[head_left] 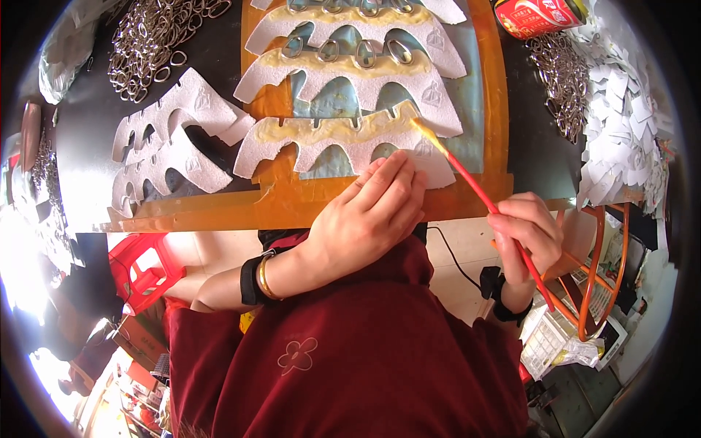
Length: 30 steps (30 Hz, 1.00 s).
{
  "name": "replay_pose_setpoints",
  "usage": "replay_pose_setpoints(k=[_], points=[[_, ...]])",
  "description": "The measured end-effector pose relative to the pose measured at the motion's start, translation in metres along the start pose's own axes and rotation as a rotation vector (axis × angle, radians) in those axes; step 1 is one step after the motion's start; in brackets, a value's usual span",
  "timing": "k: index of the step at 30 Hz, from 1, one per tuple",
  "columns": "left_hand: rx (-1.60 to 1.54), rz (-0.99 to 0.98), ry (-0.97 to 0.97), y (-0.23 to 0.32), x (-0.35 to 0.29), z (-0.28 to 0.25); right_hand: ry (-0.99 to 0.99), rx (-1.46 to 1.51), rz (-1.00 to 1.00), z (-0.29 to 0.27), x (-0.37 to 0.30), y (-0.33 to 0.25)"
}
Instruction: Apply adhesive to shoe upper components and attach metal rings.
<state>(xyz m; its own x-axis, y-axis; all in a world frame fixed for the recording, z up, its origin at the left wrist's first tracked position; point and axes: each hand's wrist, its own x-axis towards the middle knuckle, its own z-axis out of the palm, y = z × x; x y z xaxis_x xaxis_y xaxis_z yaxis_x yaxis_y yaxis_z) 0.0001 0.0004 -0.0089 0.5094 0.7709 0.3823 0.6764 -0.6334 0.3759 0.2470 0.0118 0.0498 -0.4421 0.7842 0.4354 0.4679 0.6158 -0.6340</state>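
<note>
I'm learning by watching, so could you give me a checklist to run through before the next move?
1. Brush gripped in the right hand: ok.
2. Bristles at the front white piece: ok, near its upper right.
3. Left hand at that piece: ok, fingertips at its lower edge.
4. Yellow paste along the notched upper edge: ok, a visible band.
5. Metal rings along that edge: not ok, none; the piece behind has four.
6. Paste wet enough to stick: cannot tell.

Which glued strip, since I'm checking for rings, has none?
The front strip, under the left hand's fingertips and the brush's tip; both glued strips behind it carry metal rings.
</note>
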Motion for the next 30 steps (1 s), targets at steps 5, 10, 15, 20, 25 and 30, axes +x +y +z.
replay_pose_setpoints(k=[5,10,15,20,25,30], points=[[0.018,0.008,0.006,0.0,0.001,-0.001,0.061,0.044,0.043,0.01,0.004,-0.002],[-0.01,0.006,0.006,0.0,0.0,0.0,0.008,0.103,0.049,0.01,0.005,-0.004],[-0.006,-0.01,0.025,0.001,-0.001,-0.006,0.014,0.129,0.047,0.02,0.013,0.002],[-0.177,-0.136,0.017,-0.013,-0.017,-0.04,-0.003,0.132,0.04,0.018,0.011,0.001],[-0.093,-0.125,-0.012,-0.018,-0.024,-0.035,-0.005,0.152,-0.009,0.026,0.019,0.002],[-0.095,-0.125,0.004,-0.018,-0.025,-0.033,-0.031,0.16,-0.062,0.031,0.026,0.003]])
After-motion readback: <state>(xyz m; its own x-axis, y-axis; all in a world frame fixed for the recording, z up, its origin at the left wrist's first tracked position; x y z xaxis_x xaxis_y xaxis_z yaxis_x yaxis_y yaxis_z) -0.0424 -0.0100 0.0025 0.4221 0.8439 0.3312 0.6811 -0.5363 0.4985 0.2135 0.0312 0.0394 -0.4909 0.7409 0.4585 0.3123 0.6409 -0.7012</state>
